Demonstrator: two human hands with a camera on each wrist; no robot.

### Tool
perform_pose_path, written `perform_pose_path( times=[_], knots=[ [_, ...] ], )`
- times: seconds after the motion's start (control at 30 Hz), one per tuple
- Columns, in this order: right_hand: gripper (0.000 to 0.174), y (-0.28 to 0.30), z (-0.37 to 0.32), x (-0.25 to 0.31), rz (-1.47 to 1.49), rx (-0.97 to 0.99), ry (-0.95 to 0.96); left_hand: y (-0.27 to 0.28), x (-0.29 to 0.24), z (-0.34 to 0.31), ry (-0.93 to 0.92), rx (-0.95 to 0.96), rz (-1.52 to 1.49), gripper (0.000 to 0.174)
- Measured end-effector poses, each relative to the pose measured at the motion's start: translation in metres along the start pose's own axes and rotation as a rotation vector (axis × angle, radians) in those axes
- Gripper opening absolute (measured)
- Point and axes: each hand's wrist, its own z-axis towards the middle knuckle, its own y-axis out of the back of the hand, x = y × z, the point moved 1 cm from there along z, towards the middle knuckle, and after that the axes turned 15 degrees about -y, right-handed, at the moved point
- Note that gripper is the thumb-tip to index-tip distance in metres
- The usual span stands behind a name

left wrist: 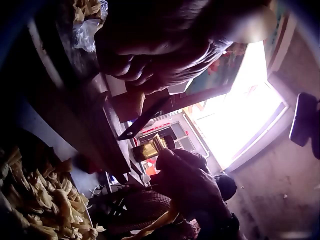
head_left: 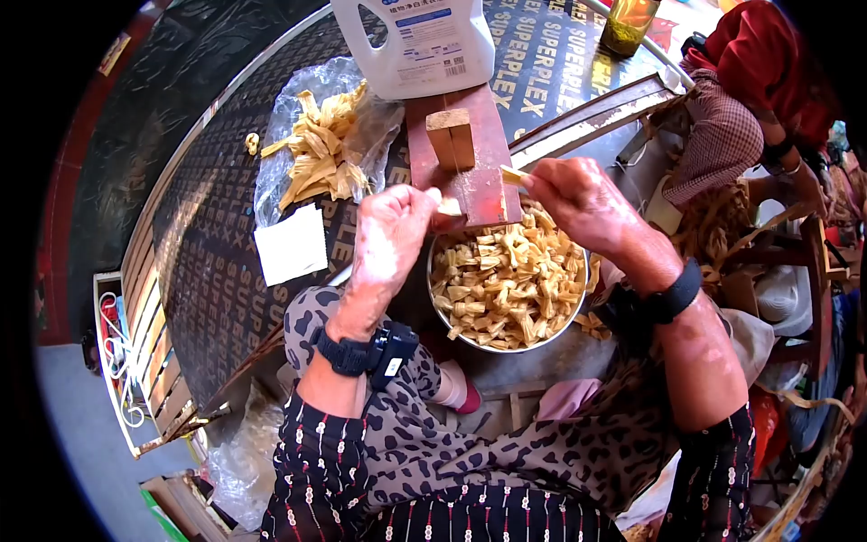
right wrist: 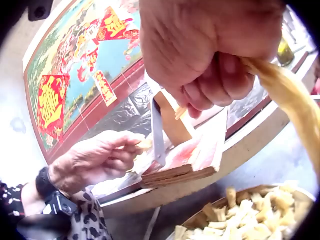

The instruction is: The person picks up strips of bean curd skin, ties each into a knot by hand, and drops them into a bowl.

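Note:
My left hand (head_left: 388,235) pinches a small pale-yellow piece (head_left: 449,207) between thumb and finger, beside an upright metal blade (right wrist: 157,130). On the other side, my right hand (head_left: 582,203) grips a long yellow strip (right wrist: 290,95), one end hanging from the fist and a short end poking out toward the blade. The blade stands against a wooden block (head_left: 450,144) on a reddish board (head_left: 483,185). Below the board's end is a round metal bowl (head_left: 508,349) heaped with knotted yellow strips (head_left: 510,294).
A white jug (head_left: 424,63) sits on the board's far end. Left of it, loose strips (head_left: 325,154) lie on a clear plastic bag (head_left: 271,185), near a white paper (head_left: 291,244). A jar (head_left: 625,32) stands far right; another person (head_left: 759,99) sits at the right.

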Motion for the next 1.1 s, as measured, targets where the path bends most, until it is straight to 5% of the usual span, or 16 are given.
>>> perform_pose_path(
  times=[0.33, 0.37, 0.43, 0.47, 0.53, 0.57, 0.63, 0.77, 0.9, 0.97, 1.03, 1.1],
  knots=[
    [0.025, 0.005, -0.009, 0.004, -0.021, 0.009, -0.028, -0.049, -0.025, -0.03, 0.021, 0.697, -0.017, 0.023],
    [0.025, 0.005, -0.01, 0.005, -0.02, 0.009, -0.03, -0.054, -0.016, -0.031, -0.124, 0.759, 0.028, 0.024],
    [0.025, 0.006, -0.011, 0.006, -0.009, 0.003, -0.009, -0.062, 0.0, -0.042, -0.494, 0.596, 0.158, 0.025],
    [0.025, 0.006, -0.011, 0.005, -0.009, 0.003, -0.009, -0.062, 0.002, -0.042, -0.494, 0.596, 0.158, 0.025],
    [0.024, 0.006, -0.012, 0.005, 0.0, -0.005, 0.008, -0.06, 0.003, -0.042, -0.796, 0.434, 0.289, 0.024],
    [0.024, 0.006, -0.013, 0.005, 0.0, -0.005, 0.007, -0.057, -0.001, -0.041, -0.796, 0.435, 0.289, 0.024],
    [0.024, 0.007, -0.015, 0.006, -0.005, 0.007, -0.006, -0.051, -0.014, -0.036, -0.251, 0.559, 0.185, 0.021],
    [0.025, 0.006, -0.018, 0.005, 0.007, 0.044, 0.044, -0.039, -0.05, -0.03, -0.258, 0.29, 0.073, 0.013],
    [0.027, 0.002, -0.025, 0.011, 0.045, 0.135, 0.119, -0.028, -0.06, -0.026, -0.18, 0.043, -0.045, 0.03],
    [0.024, -0.003, -0.029, 0.012, 0.148, 0.231, 0.223, -0.023, -0.051, -0.024, -0.149, 0.167, -0.191, 0.031],
    [0.027, -0.003, -0.034, 0.018, 0.126, 0.307, 0.148, -0.018, -0.049, -0.025, -0.133, 0.367, -0.305, 0.022],
    [0.028, -0.002, -0.038, 0.025, 0.154, 0.38, 0.106, -0.016, -0.052, -0.027, -0.119, 0.368, -0.293, 0.015]
  ],
)
